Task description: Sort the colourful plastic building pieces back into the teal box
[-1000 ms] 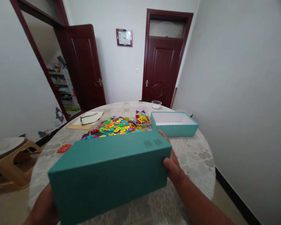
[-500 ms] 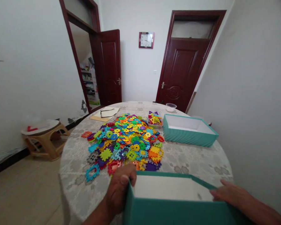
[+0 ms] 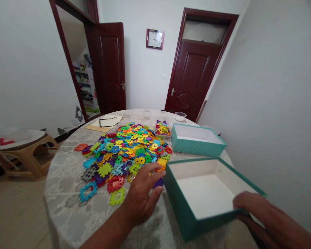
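A teal box (image 3: 182,211) with a white inside stands open side up on the near right of the round table (image 3: 67,204). My right hand (image 3: 264,216) grips its near right rim. My left hand (image 3: 142,193) is open with fingers stretched, beside the box's left wall and touching the near edge of a pile of colourful plastic building pieces (image 3: 124,152). A second, shallower teal box (image 3: 197,147) lies farther back on the right.
A small tray of coloured pieces (image 3: 162,129), a small clear bowl (image 3: 180,116) and glasses on a board (image 3: 106,121) lie at the table's far side. A low wooden stool (image 3: 23,155) stands left. A white wall runs close on the right.
The teal box went from being held upside down to standing open side up on the table at the right. My left hand has come off its rim toward the pile.
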Available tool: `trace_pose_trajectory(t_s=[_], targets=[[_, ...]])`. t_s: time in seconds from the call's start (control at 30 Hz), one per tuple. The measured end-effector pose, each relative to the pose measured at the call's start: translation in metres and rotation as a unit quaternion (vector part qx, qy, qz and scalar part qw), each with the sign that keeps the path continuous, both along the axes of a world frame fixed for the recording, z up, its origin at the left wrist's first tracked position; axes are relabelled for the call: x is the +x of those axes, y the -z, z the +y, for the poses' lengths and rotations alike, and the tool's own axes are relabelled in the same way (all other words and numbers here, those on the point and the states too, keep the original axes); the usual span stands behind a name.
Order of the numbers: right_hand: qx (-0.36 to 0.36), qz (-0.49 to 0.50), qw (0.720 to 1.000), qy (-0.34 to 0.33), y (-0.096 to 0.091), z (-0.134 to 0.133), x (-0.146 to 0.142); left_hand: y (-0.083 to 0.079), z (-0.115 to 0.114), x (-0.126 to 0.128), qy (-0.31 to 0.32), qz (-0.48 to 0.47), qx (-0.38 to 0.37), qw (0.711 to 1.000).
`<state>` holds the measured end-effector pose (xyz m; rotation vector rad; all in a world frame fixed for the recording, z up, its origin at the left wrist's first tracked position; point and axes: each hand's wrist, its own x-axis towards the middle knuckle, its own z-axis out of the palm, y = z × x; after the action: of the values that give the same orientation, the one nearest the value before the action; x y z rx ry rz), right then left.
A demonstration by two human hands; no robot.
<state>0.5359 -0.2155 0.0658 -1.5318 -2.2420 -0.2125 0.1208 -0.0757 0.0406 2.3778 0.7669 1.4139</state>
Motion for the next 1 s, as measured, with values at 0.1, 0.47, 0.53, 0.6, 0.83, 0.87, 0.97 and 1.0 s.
trace_pose_trajectory(t_s=[0.1,0.47,0.53,0.6,0.83,0.87,0.97,1.0], targets=[[0.016,-0.002,1.0,-0.015,0.006,0.032,0.011,0.006,0.007,-0.012,-0.056,0.035,0.013,0.998],[0.043,-0.027,0.997,0.05,0.068,0.094,0.028,0.02,0.035,-0.049,-0.124,0.054,0.045,0.99],[0.04,-0.026,0.998,0.05,0.068,0.1,0.026,0.02,0.038,-0.053,-0.127,0.059,0.044,0.989],[0.03,-0.025,0.998,0.047,0.067,0.105,0.025,0.02,0.042,-0.056,-0.134,0.062,0.039,0.988],[0.002,-0.03,0.999,0.045,0.066,0.119,0.017,0.01,0.061,-0.067,-0.146,0.054,0.033,0.987],[0.004,-0.033,0.998,0.045,0.067,0.12,0.016,0.009,0.063,-0.068,-0.144,0.051,0.036,0.988],[0.021,-0.044,0.998,0.044,0.07,0.124,0.016,0.005,0.069,-0.07,-0.143,0.047,0.037,0.988],[0.026,-0.047,0.998,0.045,0.071,0.124,0.017,0.004,0.071,-0.071,-0.145,0.048,0.035,0.988]])
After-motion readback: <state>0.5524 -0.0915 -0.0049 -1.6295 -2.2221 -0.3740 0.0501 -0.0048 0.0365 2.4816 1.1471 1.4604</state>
